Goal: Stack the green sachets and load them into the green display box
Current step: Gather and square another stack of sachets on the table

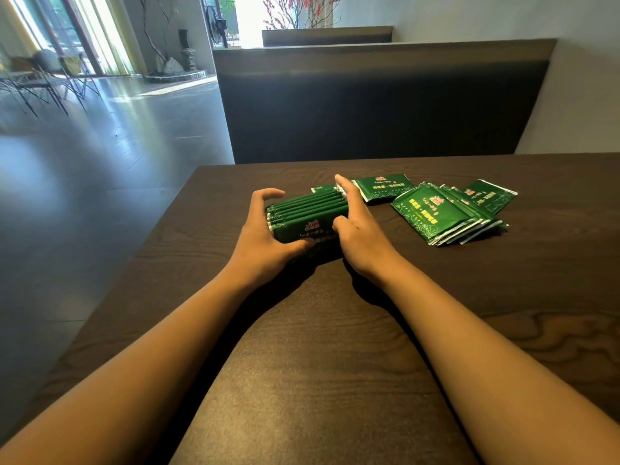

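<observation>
Green sachets (pixel 307 213) stand on edge in a tight row on the dark wood-grain tabletop (pixel 335 364), pressed together between both hands. The left hand (pixel 265 236) cups the row's left end, thumb curled across the near face and fingers arched over the far corner, so its grip is closed around the stack. The right hand (pixel 360 226) bears against the right end with fingers fairly straight and thumb bent at the near face; its grip is a flat press, not a clench.

Just behind the right hand's fingertips a single sachet (pixel 382 187) lies flat, and the corner of another sachet (pixel 322 188) shows beside it, partly hidden by the fingers. To the right, well apart from the held row, a fanned pile of sachets (pixel 449 213) lies flat and overlapping, with one more sachet (pixel 491 194) tucked under its far side.

Beyond the tabletop's far edge rises a dark booth seat back (pixel 379 105). To the left lie a polished grey floor (pixel 84 156) and wire-frame chairs (pixel 43 82) near bright windows.
</observation>
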